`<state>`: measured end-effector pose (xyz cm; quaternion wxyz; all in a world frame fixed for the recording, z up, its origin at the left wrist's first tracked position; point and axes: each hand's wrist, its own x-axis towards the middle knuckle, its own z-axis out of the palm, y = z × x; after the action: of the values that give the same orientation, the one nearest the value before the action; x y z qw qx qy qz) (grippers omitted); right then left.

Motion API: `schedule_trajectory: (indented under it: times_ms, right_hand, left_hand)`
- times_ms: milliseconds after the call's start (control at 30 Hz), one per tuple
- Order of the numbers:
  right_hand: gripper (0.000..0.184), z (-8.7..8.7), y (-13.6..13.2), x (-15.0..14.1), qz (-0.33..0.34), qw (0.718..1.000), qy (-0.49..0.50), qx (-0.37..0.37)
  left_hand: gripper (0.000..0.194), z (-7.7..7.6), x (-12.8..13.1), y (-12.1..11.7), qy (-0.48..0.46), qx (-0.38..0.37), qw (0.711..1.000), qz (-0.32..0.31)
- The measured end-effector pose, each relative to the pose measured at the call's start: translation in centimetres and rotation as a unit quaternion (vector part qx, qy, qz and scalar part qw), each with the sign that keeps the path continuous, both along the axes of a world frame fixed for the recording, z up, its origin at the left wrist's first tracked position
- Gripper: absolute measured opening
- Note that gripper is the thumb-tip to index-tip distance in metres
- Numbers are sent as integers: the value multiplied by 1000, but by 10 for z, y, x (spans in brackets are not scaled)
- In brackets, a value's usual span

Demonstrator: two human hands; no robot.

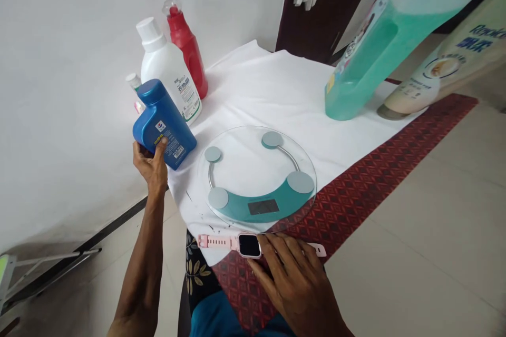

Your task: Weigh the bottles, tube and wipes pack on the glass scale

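Note:
My left hand point(152, 166) grips the lower side of a blue plastic bottle point(168, 129), thumb across its label, and the bottle leans left at the cloth's edge. At the table's near edge, my right hand point(290, 268) is closed over a pink smartwatch point(250, 245), fingers over one strap and thumb on the near side. The watch's dark face points up and its other strap stretches left. Just beyond it lies a round glass bathroom scale point(245, 209) with a teal band, a dark display and grey pads. Part of the strap is hidden under my right hand.
Behind the blue bottle stand a white detergent bottle point(169, 73), a red bottle point(187, 50) and a small white-capped container point(133, 81). To the right are a green liquid bottle point(375, 58) and a beige Rejoice bottle point(435, 71). White cloth point(253, 89) and a red patterned runner point(379, 189) cover the table.

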<state>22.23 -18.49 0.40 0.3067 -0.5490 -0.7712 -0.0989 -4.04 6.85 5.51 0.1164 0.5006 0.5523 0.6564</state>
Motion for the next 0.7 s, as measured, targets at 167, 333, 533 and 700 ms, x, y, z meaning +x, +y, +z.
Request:
schedule_trajectory:
  times_ms: [167, 333, 533, 700]
  right_hand:
    - [25, -6, -8, -4, -24, 999, -25, -20]
    - [27, -15, -10, -6, -35, 999, -4, -40]
    - [24, -11, 0, -8, -42, 997, 50, -48]
    - [33, -9, 7, -8, -17, 993, 98, -58]
  left_hand:
    - [54, -8, 19, 30, 10, 3, 1000, -9]
    - [54, -8, 27, 65, 51, 22, 998, 11]
    - [55, -5, 33, 93, 86, -8, 996, -9]
    - [69, 8, 48, 85, 101, -5, 994, 34]
